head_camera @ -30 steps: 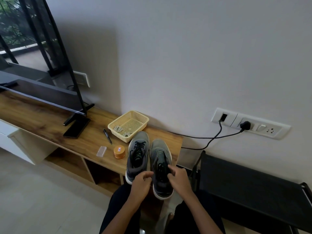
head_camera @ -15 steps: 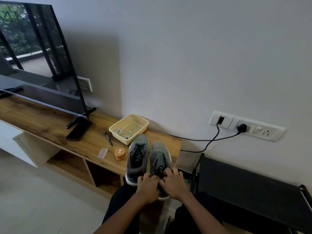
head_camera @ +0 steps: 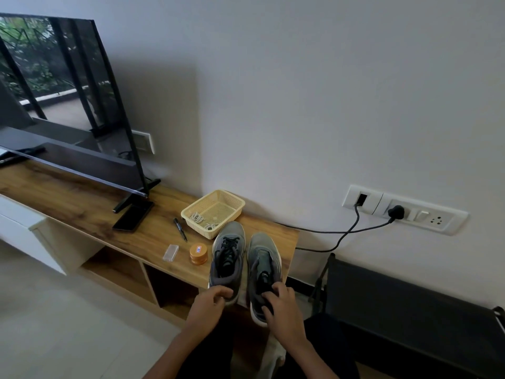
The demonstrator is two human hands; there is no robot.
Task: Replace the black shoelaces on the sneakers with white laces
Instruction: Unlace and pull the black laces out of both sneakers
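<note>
Well, the left sneaker [head_camera: 232, 231] has its black laces [head_camera: 228, 248] in; the right sneaker [head_camera: 263, 257] looks partly unlaced. Both sit at the front right corner of the cabinet [head_camera: 82, 192]. The right hand [head_camera: 281, 305] grips the right sneaker. The left hand [head_camera: 210, 302] is curled, on what I cannot tell. The white laces [head_camera: 197, 216] wait in the basket [head_camera: 232, 199].

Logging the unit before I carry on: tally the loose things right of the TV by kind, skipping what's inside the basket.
Sneakers: 2
Basket: 1
Pen: 1
Phone: 1
Clear case: 1
Orange tin: 1
Total: 7
</note>
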